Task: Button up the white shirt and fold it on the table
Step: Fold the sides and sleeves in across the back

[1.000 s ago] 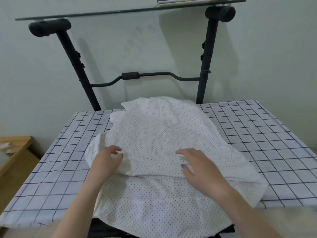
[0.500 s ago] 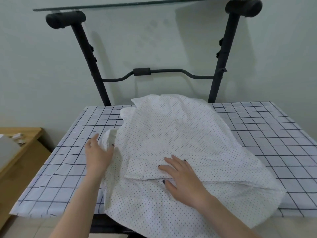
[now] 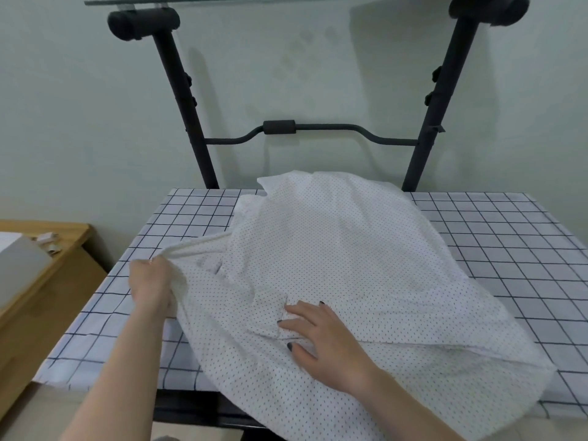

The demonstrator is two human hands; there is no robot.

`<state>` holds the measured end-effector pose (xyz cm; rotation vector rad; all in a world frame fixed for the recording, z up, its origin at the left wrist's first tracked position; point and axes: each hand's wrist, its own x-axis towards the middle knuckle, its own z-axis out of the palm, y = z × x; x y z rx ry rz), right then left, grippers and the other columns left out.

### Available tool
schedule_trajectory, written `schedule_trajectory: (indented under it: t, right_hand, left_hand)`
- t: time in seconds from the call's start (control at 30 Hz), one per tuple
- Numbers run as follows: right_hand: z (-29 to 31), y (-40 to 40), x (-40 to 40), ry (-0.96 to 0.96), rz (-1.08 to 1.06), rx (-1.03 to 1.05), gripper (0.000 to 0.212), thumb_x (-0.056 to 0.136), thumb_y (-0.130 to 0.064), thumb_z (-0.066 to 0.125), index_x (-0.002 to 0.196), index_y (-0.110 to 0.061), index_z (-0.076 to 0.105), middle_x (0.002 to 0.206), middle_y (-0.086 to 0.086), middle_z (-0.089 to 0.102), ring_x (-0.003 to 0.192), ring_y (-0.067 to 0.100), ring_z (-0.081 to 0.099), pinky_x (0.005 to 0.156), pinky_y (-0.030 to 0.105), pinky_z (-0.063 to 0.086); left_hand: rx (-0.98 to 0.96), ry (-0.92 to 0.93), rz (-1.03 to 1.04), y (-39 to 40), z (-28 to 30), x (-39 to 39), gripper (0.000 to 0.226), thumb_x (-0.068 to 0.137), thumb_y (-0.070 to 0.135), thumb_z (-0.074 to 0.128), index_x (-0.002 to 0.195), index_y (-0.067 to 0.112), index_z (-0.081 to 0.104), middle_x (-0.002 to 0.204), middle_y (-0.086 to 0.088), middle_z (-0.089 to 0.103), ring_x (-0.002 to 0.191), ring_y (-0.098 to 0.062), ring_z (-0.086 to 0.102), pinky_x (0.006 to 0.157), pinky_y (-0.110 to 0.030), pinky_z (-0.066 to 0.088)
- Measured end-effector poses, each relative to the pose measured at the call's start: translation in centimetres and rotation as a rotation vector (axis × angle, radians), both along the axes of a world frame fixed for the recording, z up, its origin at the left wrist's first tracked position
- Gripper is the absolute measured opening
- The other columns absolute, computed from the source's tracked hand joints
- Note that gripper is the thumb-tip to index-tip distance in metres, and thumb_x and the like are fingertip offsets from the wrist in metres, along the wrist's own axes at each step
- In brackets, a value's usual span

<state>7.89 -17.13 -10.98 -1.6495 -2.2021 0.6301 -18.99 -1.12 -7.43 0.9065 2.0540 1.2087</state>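
A white shirt with small dark dots lies spread on the table, which has a white cloth with a dark grid. Its lower hem hangs over the near edge. My left hand grips a bunched edge of the shirt at its left side and holds it stretched out, lifted off the table. My right hand lies flat with spread fingers on the shirt's lower middle, pressing the fabric down beside a folded flap.
A black metal frame with a curved crossbar stands behind the table against the wall, under a glass shelf. A wooden cabinet with a white box on it stands at the left.
My left hand has taken hold of the shirt's left edge and pulled it out to the left. My right hand stays pressed on the shirt's lower middle.
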Motion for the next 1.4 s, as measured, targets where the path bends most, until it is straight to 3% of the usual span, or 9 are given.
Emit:
schedule_trajectory:
  t: [0.13,0.3,0.47,0.77,0.9,1.0,1.13,1.23,1.4]
  right_hand:
    - [-0.7,-0.4,0.0,-0.028,0.005,0.052,0.046,0.097,-0.045,0.032,0.142,-0.041,0.04,0.156,-0.022,0.023,0.146,-0.001,0.01,0.122,0.033,-0.004]
    - [-1.2,-0.3,-0.2,-0.007,-0.003,0.089,0.047,0.095,-0.047,0.031,0.139,-0.04,0.044,0.154,-0.021,0.029,0.145,-0.001,0.014,0.121,0.033,-0.003]
    - [-1.0,-0.3,-0.1,-0.046,-0.001,0.067,0.046,0.096,-0.045,0.031,0.141,-0.043,0.039,0.155,-0.025,0.023,0.145,-0.004,0.008,0.12,0.029,-0.008]
    - [-0.9,-0.3,-0.1,-0.036,-0.005,0.058,0.049,0.094,-0.048,0.027,0.141,-0.043,0.04,0.155,-0.024,0.023,0.144,-0.005,0.009,0.119,0.028,-0.01]
    - [-0.3,-0.1,-0.4,0.064,-0.04,-0.026,0.042,0.097,-0.045,0.04,0.139,-0.047,0.039,0.15,-0.031,0.027,0.14,-0.009,0.015,0.122,0.031,0.002]
    - [1.3,1.0,-0.3,0.402,-0.188,-0.166,0.043,0.096,-0.046,0.048,0.138,-0.05,0.038,0.142,-0.03,0.041,0.13,-0.006,0.038,0.112,0.034,0.033]
    - [4.0,4.3,0.6,0.838,-0.46,-0.209,0.041,0.098,-0.043,0.047,0.139,-0.039,0.042,0.137,-0.012,0.053,0.117,0.009,0.056,0.102,0.037,0.046]
    - [5.0,6.4,0.7,0.823,-0.471,-0.19,0.053,0.093,-0.048,0.055,0.142,-0.037,0.038,0.142,-0.009,0.048,0.119,0.007,0.053,0.104,0.039,0.044]
    - [5.5,9.5,-1.6,0.608,-0.485,-0.224,0.091,0.084,-0.051,0.066,0.153,-0.032,0.011,0.155,-0.001,0.033,0.132,0.02,0.046,0.089,0.028,0.038]
  left_hand:
    - [-0.087,0.287,-0.177,0.9,-0.1,-1.0,0.042,0.088,0.012,0.054,0.129,0.012,0.045,0.126,-0.011,0.051,0.109,-0.034,0.053,0.081,-0.044,0.043]
    - [-0.043,1.015,-0.45,3.1,1.1,0.8,0.042,0.086,0.016,0.054,0.127,0.017,0.055,0.137,-0.007,0.048,0.123,-0.031,0.046,0.093,-0.047,0.041]
    - [-0.243,0.869,-0.519,5.0,1.7,2.5,0.024,0.089,0.024,0.044,0.08,0.011,0.061,0.078,-0.004,0.058,0.069,-0.024,0.053,0.062,-0.027,0.041]
    - [0.367,0.074,-0.074,3.7,5.9,1.5,0.04,0.097,0.025,0.038,0.061,0.02,0.022,0.06,0.0,0.022,0.055,-0.015,0.019,0.053,-0.03,0.015]
    - [0.588,0.245,-0.31,1.4,6.6,3.6,0.034,0.097,0.025,0.044,0.067,0.009,0.045,0.063,-0.003,0.043,0.059,-0.013,0.038,0.053,-0.024,0.028]
    - [0.637,0.744,-0.722,-0.9,4.5,5.1,0.03,0.089,0.027,0.049,0.07,0.009,0.064,0.112,0.0,0.068,0.082,-0.018,0.063,0.064,-0.025,0.046]
    - [0.394,1.166,-1.375,-4.5,-0.2,8.2,0.029,0.082,0.037,0.047,0.057,0.023,0.055,0.138,-0.002,0.055,0.129,-0.019,0.049,0.114,-0.045,0.03]
    - [0.347,1.206,-1.422,-5.8,-2.4,8.8,0.024,0.079,0.035,0.053,0.058,0.024,0.057,0.142,0.004,0.05,0.143,-0.014,0.031,0.121,-0.047,0.005]
    - [0.372,1.158,-1.376,-5.7,-2.3,8.7,0.026,0.08,0.035,0.045,0.058,0.024,0.054,0.137,0.006,0.054,0.144,-0.013,0.029,0.12,-0.054,0.011]
